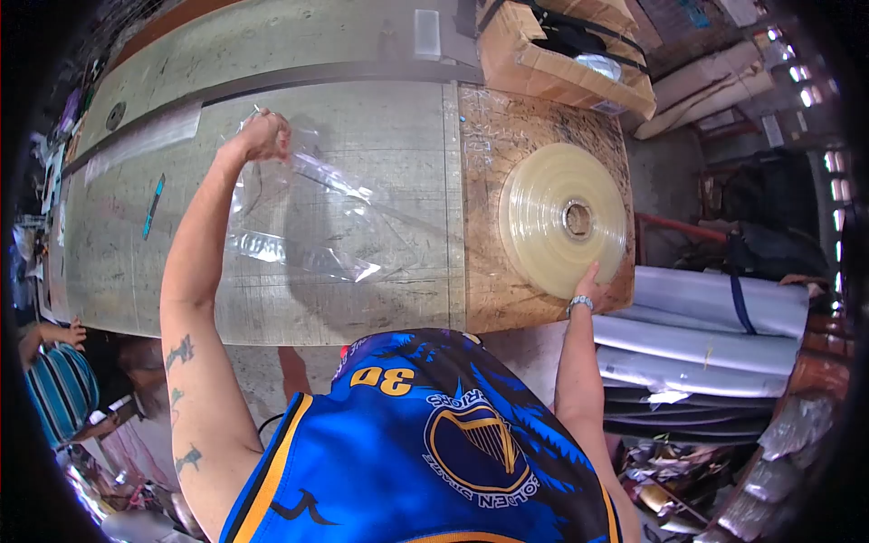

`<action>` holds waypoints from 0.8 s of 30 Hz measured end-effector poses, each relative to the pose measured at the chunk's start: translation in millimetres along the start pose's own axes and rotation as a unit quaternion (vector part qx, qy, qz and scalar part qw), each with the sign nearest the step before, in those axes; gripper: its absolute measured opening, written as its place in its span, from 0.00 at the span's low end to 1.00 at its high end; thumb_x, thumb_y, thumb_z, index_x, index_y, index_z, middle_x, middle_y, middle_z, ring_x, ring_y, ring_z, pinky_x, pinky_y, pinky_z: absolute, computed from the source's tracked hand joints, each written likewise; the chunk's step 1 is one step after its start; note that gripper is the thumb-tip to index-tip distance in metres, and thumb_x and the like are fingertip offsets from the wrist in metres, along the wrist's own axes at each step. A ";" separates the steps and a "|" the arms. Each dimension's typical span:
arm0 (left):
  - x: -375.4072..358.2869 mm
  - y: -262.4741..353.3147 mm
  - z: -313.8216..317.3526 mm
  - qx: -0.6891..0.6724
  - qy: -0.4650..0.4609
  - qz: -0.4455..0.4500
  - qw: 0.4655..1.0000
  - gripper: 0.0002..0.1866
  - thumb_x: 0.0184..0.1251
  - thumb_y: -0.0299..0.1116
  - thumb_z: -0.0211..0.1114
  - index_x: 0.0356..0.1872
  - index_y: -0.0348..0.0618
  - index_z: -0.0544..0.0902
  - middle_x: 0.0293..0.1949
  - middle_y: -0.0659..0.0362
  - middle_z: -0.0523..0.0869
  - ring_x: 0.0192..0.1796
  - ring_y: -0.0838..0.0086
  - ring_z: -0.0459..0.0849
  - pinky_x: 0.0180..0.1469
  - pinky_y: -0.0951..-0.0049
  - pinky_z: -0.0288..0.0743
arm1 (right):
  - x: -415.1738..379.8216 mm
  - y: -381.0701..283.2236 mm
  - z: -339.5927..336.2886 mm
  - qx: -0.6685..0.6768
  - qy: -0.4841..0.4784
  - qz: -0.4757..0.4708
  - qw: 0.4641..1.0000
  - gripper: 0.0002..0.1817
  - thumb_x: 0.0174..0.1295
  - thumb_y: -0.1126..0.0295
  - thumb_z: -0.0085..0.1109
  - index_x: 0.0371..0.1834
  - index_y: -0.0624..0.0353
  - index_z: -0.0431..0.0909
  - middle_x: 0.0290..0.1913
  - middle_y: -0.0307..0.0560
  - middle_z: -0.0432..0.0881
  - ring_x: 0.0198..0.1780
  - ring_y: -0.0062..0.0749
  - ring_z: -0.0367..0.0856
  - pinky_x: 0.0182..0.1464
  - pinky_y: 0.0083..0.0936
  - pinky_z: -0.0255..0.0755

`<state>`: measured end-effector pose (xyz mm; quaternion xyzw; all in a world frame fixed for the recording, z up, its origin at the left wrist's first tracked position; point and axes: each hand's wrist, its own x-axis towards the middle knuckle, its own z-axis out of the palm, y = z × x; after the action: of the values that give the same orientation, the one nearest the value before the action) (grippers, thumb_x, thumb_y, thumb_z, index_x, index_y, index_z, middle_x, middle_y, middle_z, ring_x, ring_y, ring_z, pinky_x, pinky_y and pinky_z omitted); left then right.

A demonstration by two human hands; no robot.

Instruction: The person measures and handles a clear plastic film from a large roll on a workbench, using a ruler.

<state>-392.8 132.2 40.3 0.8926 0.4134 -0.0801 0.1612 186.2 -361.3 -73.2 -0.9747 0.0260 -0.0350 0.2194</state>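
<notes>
A large roll of clear yellowish plastic film (563,218) lies flat on a wooden board (507,127) at the right end of the table. My right hand (590,281) rests against the near edge of the roll. My left hand (262,136) is stretched out to the far left, gripping the end of a clear plastic sheet (317,217) pulled from the roll. The sheet hangs slack and wrinkled above the table between both hands.
The long grey worktable (136,253) carries a strip of film (145,140) and a small blue tool (152,206) at the far left. A cardboard box (552,54) stands behind the roll. Grey rolled material (706,326) is stacked at the right. Another person (54,371) sits at the lower left.
</notes>
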 end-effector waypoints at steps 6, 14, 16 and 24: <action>-18.6 -53.8 13.9 0.003 -0.130 -0.147 0.981 0.12 0.40 0.31 0.80 0.30 0.51 0.90 0.53 0.55 0.87 0.68 0.52 0.73 0.68 0.49 0.66 | -15.9 -19.2 -25.8 0.017 -0.064 0.010 0.998 0.60 0.59 0.26 0.53 0.71 0.79 0.61 0.69 0.76 0.68 0.71 0.63 0.68 0.71 0.45 0.63; -57.3 -7.5 -27.6 0.074 0.038 -0.079 0.993 0.11 0.52 0.30 0.72 0.38 0.43 0.88 0.53 0.50 0.88 0.72 0.50 0.72 0.74 0.55 0.61 | 28.5 15.6 -25.0 0.060 -0.053 -0.095 0.992 0.55 0.62 0.34 0.57 0.75 0.75 0.57 0.73 0.74 0.63 0.75 0.63 0.61 0.76 0.44 0.56; -48.1 15.3 -19.0 0.069 0.141 -0.072 0.985 0.17 0.54 0.32 0.73 0.46 0.42 0.86 0.55 0.49 0.87 0.69 0.50 0.75 0.72 0.55 0.65 | 56.1 20.1 -20.2 0.061 -0.040 -0.128 0.989 0.53 0.63 0.35 0.57 0.75 0.72 0.58 0.75 0.72 0.61 0.75 0.62 0.60 0.77 0.45 0.54; 37.2 367.1 85.7 -0.304 0.054 -0.013 0.951 0.43 0.69 0.64 0.60 0.68 0.31 0.73 0.63 0.38 0.80 0.66 0.51 0.79 0.67 0.57 0.73 | 153.2 -48.1 4.3 0.065 -0.158 -0.300 0.938 0.48 0.66 0.38 0.56 0.75 0.70 0.60 0.70 0.72 0.69 0.72 0.60 0.67 0.73 0.45 0.59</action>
<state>-89.3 -94.3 31.2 0.7990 0.4376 0.0952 0.4013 340.9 -326.2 -47.8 -0.9137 -0.3049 0.0541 0.2631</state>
